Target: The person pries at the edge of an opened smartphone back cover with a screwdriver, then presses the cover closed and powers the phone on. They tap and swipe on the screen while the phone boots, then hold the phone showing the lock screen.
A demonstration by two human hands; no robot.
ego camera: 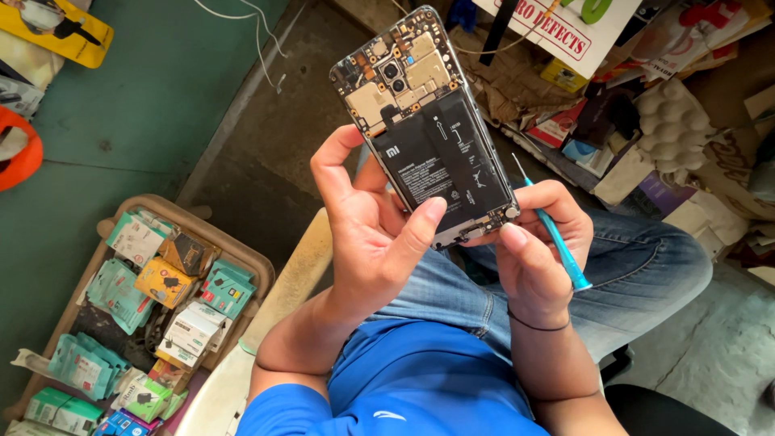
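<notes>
Left hand [367, 230]: we grip the opened phone [428, 129] at frame centre, thumb bracing its lower edge.
Right hand [537, 242]: closed around our blue screwdriver [557, 242], steadying the phone's bottom corner.

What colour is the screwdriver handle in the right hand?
Light blue; the screwdriver shows clearly in the head view, in the right hand.

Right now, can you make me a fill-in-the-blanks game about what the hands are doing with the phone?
1. The left hand holds an opened ____, its battery showing.
2. The right hand holds a blue ____ beside the phone's lower corner.
3. The person's trousers are blue ____.
4. Small packets fill the ____ on the floor, at the person's left.

Missing words: phone; screwdriver; jeans; tray
</notes>
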